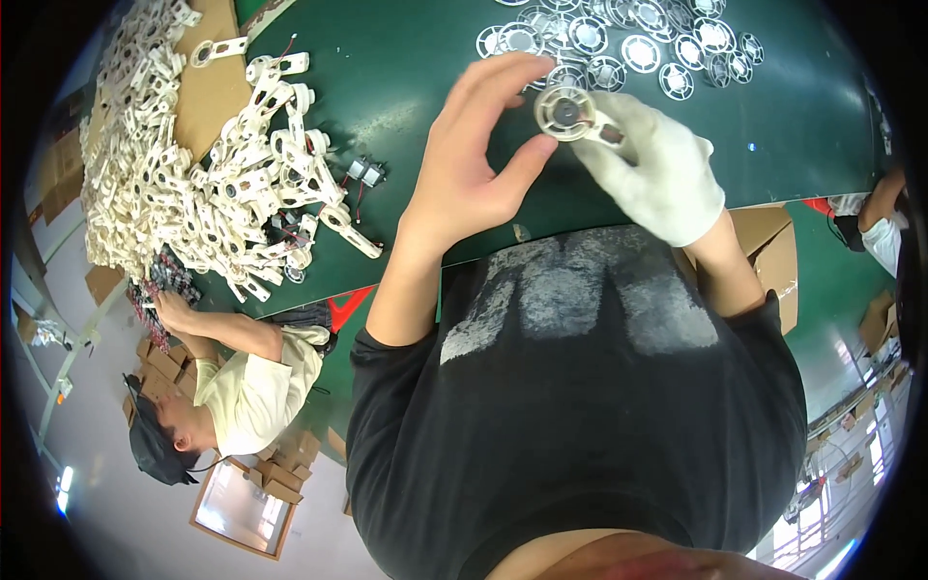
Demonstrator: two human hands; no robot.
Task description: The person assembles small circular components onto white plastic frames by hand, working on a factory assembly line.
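Note:
My right hand (657,174), in a white glove, grips a white plastic part with a ring-shaped head (565,113) and a short slotted arm. A dark round centre shows inside the ring. Bare and curved, my left hand (474,159) is at the ring's left side with thumb and fingers apart. Its thumb tip is close to the ring's lower edge; whether it touches cannot be made out. Beyond both hands lies a group of silver spoked discs (641,53) on the green table (406,58).
A large heap of similar white parts (222,193) covers the table's left side, partly over brown cardboard (208,87). Small metal motors with wires (367,172) lie beside it. A co-worker (242,387) in a cap handles wired pieces at lower left. A cardboard box (773,261) stands at right.

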